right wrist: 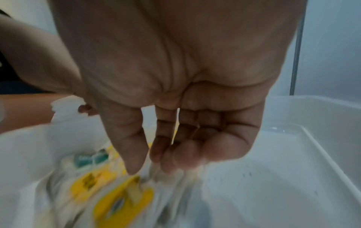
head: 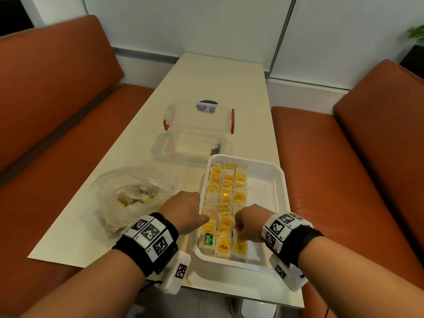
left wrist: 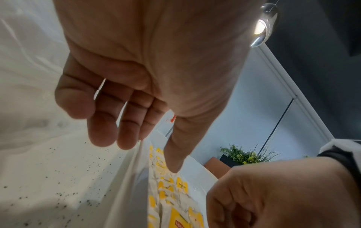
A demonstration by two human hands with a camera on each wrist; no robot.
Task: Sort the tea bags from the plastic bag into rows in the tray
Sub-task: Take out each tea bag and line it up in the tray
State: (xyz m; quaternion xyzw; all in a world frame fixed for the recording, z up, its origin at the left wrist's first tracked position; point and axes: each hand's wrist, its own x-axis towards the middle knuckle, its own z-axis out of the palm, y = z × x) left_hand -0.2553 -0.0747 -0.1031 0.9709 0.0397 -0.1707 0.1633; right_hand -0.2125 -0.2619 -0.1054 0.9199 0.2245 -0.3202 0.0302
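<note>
A white tray [head: 283, 180] on the table holds tea bags [head: 226, 191] in three rows, most with yellow tags and one with a green tag [head: 207, 239] at the near left. My left hand [head: 197, 212] straddles the tray's left wall [left wrist: 125, 192], with straight fingers [left wrist: 103, 132] outside and the thumb touching the bags inside. My right hand [head: 239, 228] is over the near part of the right row. Its thumb and fingertips [right wrist: 170, 166] pinch the top of a tea bag [right wrist: 154, 171] there, though that view is blurred. The clear plastic bag [head: 135, 196] with more tea bags lies to the left.
A clear plastic box with red latches [head: 199, 120] stands behind the tray on its lid [head: 160, 148]. Orange benches [head: 344, 180] flank the table. Dark tea dust [left wrist: 58, 192] speckles the table beside the tray. The tray's right part [right wrist: 293, 169] holds no bags.
</note>
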